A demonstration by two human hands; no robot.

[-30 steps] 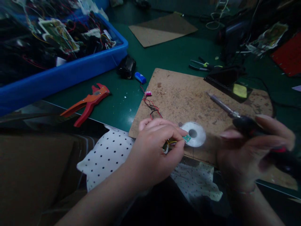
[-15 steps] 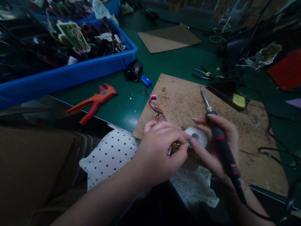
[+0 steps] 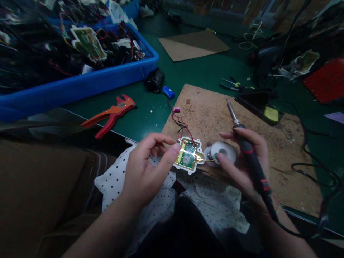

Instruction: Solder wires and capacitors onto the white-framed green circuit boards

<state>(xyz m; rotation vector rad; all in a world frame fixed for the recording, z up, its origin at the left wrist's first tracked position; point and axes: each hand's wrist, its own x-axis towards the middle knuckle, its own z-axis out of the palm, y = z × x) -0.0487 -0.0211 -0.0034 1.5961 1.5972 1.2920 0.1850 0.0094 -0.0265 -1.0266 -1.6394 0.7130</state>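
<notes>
My left hand (image 3: 146,168) pinches the edge of a small green circuit board (image 3: 188,156) with a white and yellow outline, holding it just above the brown work board (image 3: 215,111). Red and black wires (image 3: 180,123) run from it to a pink connector. My right hand (image 3: 243,163) grips a black and red soldering iron (image 3: 247,150), its tip pointing up and away. The right hand's fingertip touches a tiny green part beside a white solder spool (image 3: 224,150).
A blue bin (image 3: 80,84) of wired boards stands at the back left. Red wire strippers (image 3: 113,113), a black part and a blue cap lie on the green mat. An iron stand with a yellow sponge (image 3: 271,114) and cutters sit beyond the board. Polka-dot cloth covers my lap.
My left hand has moved left and turned, so the circuit board now shows face up. My right hand brought the soldering iron in from the right and holds it steady.
</notes>
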